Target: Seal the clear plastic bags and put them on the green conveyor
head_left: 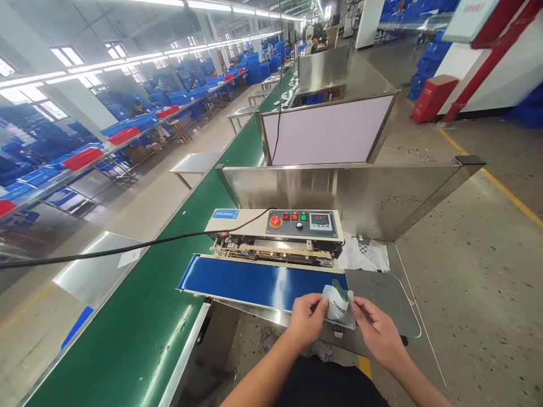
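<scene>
Between my two hands is a small white plastic pouch point(338, 308) with dark print on its front and a dark greenish patch at its top opening. My left hand point(309, 319) pinches its left edge between thumb and fingers. At the other edge, my right hand point(379, 329) pinches the pouch's right side. The pouch is over the right end of a blue conveyor belt point(250, 285). Directly behind that belt stands a band sealing machine point(254, 221) with a red stop knob, several buttons and a lit digital display. What is inside the pouch is hidden.
A long green conveyor point(169, 282) runs along the left, with a black cable point(169, 242) crossing above it. Behind the sealer rises a steel partition point(288, 186). Clear plastic bags point(365, 254) lie right of the machine, near a grey mat point(394, 302).
</scene>
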Action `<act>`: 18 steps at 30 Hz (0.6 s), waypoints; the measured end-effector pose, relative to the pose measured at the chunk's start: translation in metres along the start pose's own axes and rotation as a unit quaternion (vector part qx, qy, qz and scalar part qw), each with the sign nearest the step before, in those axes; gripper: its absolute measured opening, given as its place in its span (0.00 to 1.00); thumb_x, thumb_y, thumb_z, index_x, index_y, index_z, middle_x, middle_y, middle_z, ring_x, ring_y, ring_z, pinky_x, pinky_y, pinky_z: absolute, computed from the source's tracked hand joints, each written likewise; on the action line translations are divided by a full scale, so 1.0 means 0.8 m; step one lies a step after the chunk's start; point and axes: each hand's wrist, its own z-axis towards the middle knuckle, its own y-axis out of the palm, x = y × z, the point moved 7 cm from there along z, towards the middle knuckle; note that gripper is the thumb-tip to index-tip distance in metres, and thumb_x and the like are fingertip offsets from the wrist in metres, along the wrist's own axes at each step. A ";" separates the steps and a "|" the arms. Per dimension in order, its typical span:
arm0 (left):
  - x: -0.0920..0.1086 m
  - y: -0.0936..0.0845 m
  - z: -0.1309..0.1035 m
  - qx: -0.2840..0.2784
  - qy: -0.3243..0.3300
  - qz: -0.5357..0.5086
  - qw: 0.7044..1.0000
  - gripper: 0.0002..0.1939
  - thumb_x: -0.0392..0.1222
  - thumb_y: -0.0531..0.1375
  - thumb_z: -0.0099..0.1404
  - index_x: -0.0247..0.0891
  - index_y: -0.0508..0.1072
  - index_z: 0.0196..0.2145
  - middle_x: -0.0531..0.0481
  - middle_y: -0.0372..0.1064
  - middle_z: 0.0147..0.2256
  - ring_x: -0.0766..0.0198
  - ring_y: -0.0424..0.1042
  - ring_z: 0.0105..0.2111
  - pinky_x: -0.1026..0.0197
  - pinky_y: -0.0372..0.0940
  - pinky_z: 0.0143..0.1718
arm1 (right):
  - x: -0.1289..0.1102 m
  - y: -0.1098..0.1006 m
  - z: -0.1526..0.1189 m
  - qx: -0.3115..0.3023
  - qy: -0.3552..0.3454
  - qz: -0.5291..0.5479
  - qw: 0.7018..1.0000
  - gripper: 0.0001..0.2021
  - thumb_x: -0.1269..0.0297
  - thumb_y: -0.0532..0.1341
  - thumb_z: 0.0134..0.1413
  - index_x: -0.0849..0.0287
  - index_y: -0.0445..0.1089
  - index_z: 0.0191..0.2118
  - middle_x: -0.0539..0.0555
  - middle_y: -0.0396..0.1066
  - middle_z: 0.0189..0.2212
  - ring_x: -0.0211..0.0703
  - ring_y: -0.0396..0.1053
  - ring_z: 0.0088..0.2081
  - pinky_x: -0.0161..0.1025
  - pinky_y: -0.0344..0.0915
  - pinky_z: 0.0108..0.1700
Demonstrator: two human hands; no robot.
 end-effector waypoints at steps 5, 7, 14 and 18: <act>-0.021 0.016 0.024 0.039 -0.026 0.015 0.999 0.28 0.60 0.57 0.78 0.35 0.84 0.34 0.48 0.76 0.30 0.60 0.68 0.31 0.60 0.59 0.34 | 0.041 -0.010 0.017 0.066 0.113 0.060 0.990 0.27 0.31 0.72 0.46 0.54 0.80 0.31 0.59 0.82 0.31 0.57 0.81 0.36 0.43 0.79 0.38; -0.041 0.022 0.041 0.056 -0.076 0.005 0.995 0.27 0.60 0.60 0.75 0.35 0.81 0.28 0.51 0.69 0.24 0.62 0.63 0.27 0.60 0.56 0.31 | 0.059 -0.019 0.024 0.090 0.176 0.079 0.977 0.26 0.34 0.73 0.39 0.54 0.80 0.30 0.58 0.81 0.28 0.57 0.80 0.33 0.43 0.77 0.33; -0.089 0.068 0.102 0.048 -0.270 -0.184 0.944 0.23 0.59 0.76 0.59 0.35 0.80 0.27 0.51 0.71 0.23 0.62 0.68 0.25 0.60 0.66 0.31 | 0.090 -0.047 0.056 0.139 0.288 0.185 0.929 0.20 0.51 0.78 0.28 0.57 0.77 0.28 0.52 0.75 0.22 0.48 0.74 0.27 0.39 0.70 0.26; -0.090 0.073 0.115 0.047 -0.305 -0.229 0.923 0.17 0.52 0.75 0.62 0.34 0.81 0.30 0.48 0.75 0.27 0.61 0.71 0.26 0.58 0.70 0.32 | 0.092 -0.049 0.076 0.132 0.290 0.182 0.930 0.19 0.53 0.78 0.30 0.55 0.74 0.26 0.52 0.73 0.21 0.49 0.74 0.27 0.39 0.70 0.25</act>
